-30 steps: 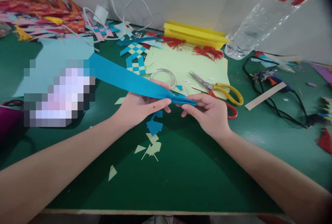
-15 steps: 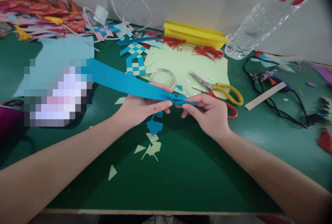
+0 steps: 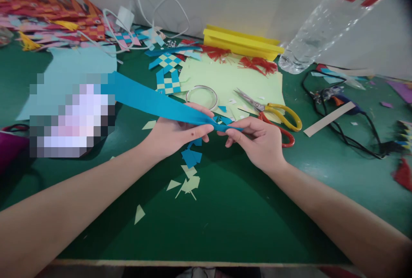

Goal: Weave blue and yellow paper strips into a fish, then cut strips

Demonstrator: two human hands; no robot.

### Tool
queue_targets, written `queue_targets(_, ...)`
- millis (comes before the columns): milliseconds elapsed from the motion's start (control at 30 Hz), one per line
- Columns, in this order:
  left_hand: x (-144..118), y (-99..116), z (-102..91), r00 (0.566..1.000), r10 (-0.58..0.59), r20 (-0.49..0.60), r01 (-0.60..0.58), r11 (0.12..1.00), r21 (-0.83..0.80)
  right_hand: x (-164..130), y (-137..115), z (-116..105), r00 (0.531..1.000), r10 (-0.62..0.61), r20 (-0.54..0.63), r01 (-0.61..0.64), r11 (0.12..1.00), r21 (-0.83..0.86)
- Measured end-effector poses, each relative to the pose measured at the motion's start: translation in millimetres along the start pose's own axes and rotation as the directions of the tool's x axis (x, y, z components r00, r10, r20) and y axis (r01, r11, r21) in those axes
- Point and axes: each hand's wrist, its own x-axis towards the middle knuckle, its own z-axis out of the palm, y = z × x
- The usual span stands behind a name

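A long strip of blue paper (image 3: 151,100) stretches from the left over to my fingers, its right end folded lengthwise into a narrow band. My left hand (image 3: 180,134) pinches it between thumb and fingers where the fold begins. At the folded end, my right hand (image 3: 259,140) grips the paper between thumb and forefinger. Just beyond my hands lie scissors with yellow handles (image 3: 286,113) and a second pair with red handles (image 3: 287,138), partly hidden behind my right hand. Blue paper scraps (image 3: 192,157) and pale green scraps (image 3: 189,183) lie below my hands.
Pale green sheets (image 3: 238,74) carry a tape roll (image 3: 202,97) and red tassels (image 3: 257,64). Behind them sits folded yellow paper (image 3: 241,43). Woven blue-and-green paper pieces (image 3: 169,83) lie left. A clear bottle (image 3: 325,25), black cable (image 3: 341,134) and blurred-out device (image 3: 74,119) flank the work.
The folded right end of the blue strip has been pressed flatter and narrower between my fingers. Both hands stay almost in the same place.
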Motion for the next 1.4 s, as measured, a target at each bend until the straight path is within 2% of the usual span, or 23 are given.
queue_targets(667,-0.4,2.8,1.4,1.0,-0.021,-0.01,0.021,1.0,0.02,-0.3,-1.8,0.2,0.999,0.031,0.016,-0.03,0.999,-0.028)
queue_targets(1033,-0.8,1.0,1.1,0.997,-0.042,-0.067,0.047,0.995,0.083,0.0,-2.9,0.9,0.999,0.021,0.03,-0.021,1.0,-0.023)
queue_targets(1267,-1.1,-0.4,1.8,0.991,0.015,-0.131,-0.002,0.995,0.099,0.1,-4.0,1.2,0.999,0.045,0.028,-0.044,0.998,-0.046)
queue_targets(1400,-0.9,-2.9,0.6,0.991,0.033,-0.131,-0.021,0.996,0.092,-0.1,-4.2,1.1,0.998,0.047,0.042,-0.045,0.998,-0.046)
